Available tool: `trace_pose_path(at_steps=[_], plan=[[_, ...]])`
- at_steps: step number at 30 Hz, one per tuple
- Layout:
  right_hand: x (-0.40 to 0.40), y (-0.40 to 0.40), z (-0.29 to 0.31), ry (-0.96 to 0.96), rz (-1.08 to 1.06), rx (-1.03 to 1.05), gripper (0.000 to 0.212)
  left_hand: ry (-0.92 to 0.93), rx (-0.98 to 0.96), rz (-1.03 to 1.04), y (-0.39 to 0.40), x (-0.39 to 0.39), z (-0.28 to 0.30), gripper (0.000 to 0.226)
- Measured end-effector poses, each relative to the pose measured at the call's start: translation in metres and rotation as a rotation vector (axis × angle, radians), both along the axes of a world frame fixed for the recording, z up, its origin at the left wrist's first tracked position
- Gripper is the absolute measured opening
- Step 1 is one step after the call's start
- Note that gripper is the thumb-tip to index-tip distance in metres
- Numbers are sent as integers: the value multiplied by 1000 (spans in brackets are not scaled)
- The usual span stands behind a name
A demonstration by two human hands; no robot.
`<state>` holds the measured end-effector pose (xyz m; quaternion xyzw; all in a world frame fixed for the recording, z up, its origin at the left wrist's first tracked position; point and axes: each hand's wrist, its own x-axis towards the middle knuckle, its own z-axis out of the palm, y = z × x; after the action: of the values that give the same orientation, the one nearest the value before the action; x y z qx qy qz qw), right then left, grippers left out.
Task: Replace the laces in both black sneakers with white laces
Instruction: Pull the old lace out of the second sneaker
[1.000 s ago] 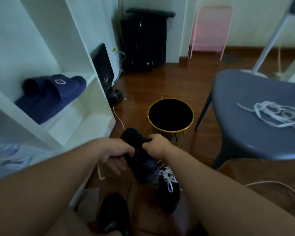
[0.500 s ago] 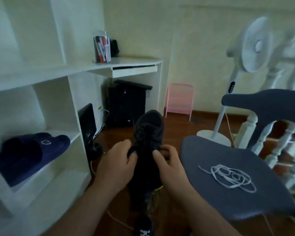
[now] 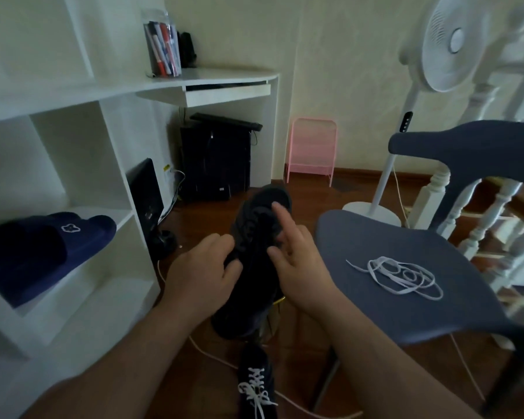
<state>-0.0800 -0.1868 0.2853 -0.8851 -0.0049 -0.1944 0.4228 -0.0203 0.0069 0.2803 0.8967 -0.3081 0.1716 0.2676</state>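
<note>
- Black sneaker [image 3: 256, 267] is being held up before you, light and soft-sided; your left hand [image 3: 204, 273] is gripping its lace area.
- Your right hand [image 3: 297, 267] is resting against it, fingers extended.
- White lace [image 3: 397, 275], limp, is lying on the chair [image 3: 421, 313].

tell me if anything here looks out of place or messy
Nothing looks damaged or spilled. The white lace lies in a loose tangle on the grey chair seat, and a white cord trails across the floor beside the relaced sneaker, a possible snag.
</note>
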Motion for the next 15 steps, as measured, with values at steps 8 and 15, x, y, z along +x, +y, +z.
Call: trace_pose_path(at_steps=[8, 15], plan=[[2, 1, -16, 3, -198, -85, 27, 80, -9, -7, -5, -2, -11, 35], [-1, 1, -24, 10, -224, -102, 20, 154, -28, -26, -5, -6, -9, 35]])
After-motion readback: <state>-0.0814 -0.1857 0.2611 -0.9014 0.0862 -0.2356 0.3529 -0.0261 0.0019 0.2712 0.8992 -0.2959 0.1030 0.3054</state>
